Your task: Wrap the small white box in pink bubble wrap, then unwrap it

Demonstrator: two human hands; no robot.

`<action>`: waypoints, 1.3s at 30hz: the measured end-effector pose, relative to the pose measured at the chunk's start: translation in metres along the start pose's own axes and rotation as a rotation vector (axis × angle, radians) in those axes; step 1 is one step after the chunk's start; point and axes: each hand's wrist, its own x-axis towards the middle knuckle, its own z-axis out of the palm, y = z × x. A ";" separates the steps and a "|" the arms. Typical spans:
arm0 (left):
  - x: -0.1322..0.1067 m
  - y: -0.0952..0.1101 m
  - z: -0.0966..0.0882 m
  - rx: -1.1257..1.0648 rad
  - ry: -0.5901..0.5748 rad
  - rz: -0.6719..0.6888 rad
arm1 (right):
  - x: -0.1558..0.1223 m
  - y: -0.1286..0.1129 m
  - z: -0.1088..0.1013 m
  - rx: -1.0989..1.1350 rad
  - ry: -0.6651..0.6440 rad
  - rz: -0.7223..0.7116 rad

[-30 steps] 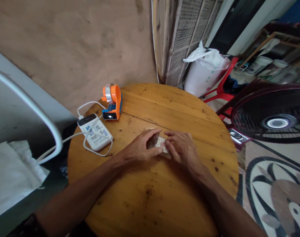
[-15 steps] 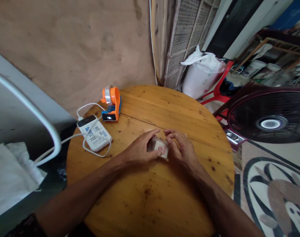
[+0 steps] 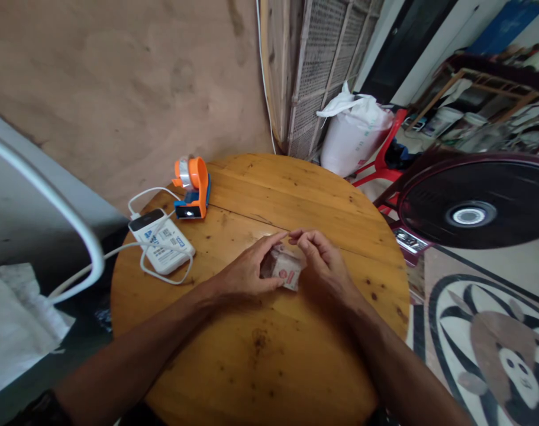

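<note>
White power bank (image 3: 165, 253), maroon-rimmed fan (image 3: 471, 214)
A white cable (image 3: 176, 282) loops over the power bank; a white sack (image 3: 354, 139) stands near a red chair (image 3: 394, 131); a panda design (image 3: 486, 334) decorates the floor (image 3: 517, 269) near the fan.

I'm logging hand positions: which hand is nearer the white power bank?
Left. The left hand is to the right of the power bank, curved around the small package; the right hand is farther right, at the package's other side.

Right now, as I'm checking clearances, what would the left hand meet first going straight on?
Most likely the right hand, close beyond the left hand, though depth is unclear.
</note>
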 end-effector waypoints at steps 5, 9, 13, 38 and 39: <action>-0.001 0.003 0.001 0.049 -0.017 0.051 | 0.006 0.000 -0.012 0.026 0.092 0.016; -0.003 -0.001 0.004 -0.043 -0.020 -0.004 | 0.011 0.010 -0.019 0.054 0.120 0.056; -0.004 -0.003 0.006 -0.218 -0.012 -0.024 | 0.014 0.022 -0.022 0.082 0.174 0.083; 0.006 -0.005 -0.007 -0.212 -0.135 -0.050 | 0.023 0.059 -0.014 0.175 0.169 0.201; 0.006 -0.006 -0.007 -0.211 -0.131 -0.050 | 0.024 0.059 -0.015 0.191 0.192 0.213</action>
